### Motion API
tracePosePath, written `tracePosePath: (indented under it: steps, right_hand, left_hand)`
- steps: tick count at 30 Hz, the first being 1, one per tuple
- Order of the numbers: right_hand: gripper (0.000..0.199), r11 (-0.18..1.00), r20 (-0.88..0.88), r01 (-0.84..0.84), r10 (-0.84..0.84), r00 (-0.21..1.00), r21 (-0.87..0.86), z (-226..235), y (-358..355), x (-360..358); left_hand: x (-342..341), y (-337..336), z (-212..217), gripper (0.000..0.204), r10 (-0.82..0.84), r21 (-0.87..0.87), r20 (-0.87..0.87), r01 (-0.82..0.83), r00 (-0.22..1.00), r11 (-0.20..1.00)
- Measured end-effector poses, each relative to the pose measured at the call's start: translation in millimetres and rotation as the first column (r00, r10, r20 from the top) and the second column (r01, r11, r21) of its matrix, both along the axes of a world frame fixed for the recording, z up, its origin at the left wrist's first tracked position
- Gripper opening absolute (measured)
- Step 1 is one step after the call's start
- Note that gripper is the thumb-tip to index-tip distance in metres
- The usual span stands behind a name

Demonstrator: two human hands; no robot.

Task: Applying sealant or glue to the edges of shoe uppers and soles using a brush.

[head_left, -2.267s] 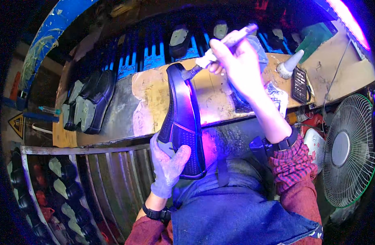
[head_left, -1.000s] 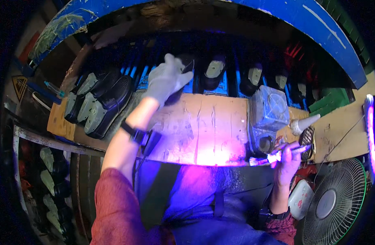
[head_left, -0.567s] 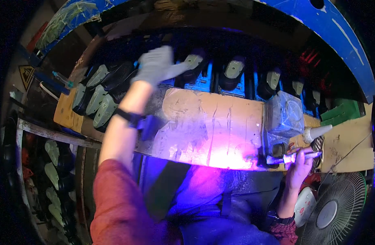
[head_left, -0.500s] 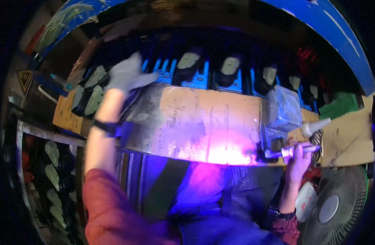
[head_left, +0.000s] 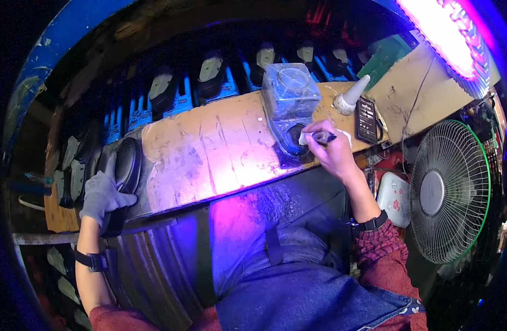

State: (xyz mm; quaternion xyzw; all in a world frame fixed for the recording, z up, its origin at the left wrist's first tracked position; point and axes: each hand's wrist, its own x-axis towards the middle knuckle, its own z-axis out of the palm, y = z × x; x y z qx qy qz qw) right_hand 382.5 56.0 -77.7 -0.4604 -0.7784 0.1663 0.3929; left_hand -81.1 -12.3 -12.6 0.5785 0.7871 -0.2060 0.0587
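My left hand point(head_left: 102, 198), in a grey knit glove, is closed round a black shoe point(head_left: 133, 163) at the left end of the bench, its thumb spread along the near side. The shoe's textured dark face is turned partly toward me. At the bench's right part my bare right hand point(head_left: 335, 151) pinches a small brush-like tool point(head_left: 323, 137), dark in the middle with a whitish end. That end is at the mouth of a dark round cup point(head_left: 295, 138), and the fingers hide part of it. Behind the cup stands a bluish, plastic-covered box point(head_left: 291, 91) with a round top.
Cardboard point(head_left: 204, 149) covers the bench. Several black shoes with pale soles point(head_left: 211, 69) stand on blue racks behind it. A grey cone point(head_left: 352, 95) and a phone point(head_left: 366, 120) lie right of the cup. A fan point(head_left: 449, 190) and a bright lamp point(head_left: 438, 33) are at right.
My left hand has gone from reaching over the shoes at the far left to gripping a black shoe. My right hand has brought the tool to the cup. The view has swung rightward.
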Motion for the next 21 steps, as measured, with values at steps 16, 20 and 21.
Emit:
tracePosePath:
  steps: [16, 20, 21]
  right_hand:
    - [0.011, 0.975, -0.413, 0.164, -0.212, 0.886, -0.15, -26.1, -20.2, -0.9]
    - [0.009, 0.993, -0.578, 0.015, -0.081, 0.812, -0.119, -32.9, -44.3, -7.6]
    - [0.009, 0.977, -0.659, -0.09, -0.06, 0.75, -0.192, -24.0, -49.5, -23.5]
  left_hand:
    - [137.9, -39.0, -64.7, 0.07, -0.512, 0.377, 0.858, -0.725, 0.039, 0.577]
    - [139.4, -60.2, -111.0, 0.047, -0.781, 0.939, 0.264, 0.033, 0.565, 0.342]
    - [140.6, -72.8, -111.3, 0.047, -0.777, 0.936, 0.268, 0.038, 0.57, 0.35]
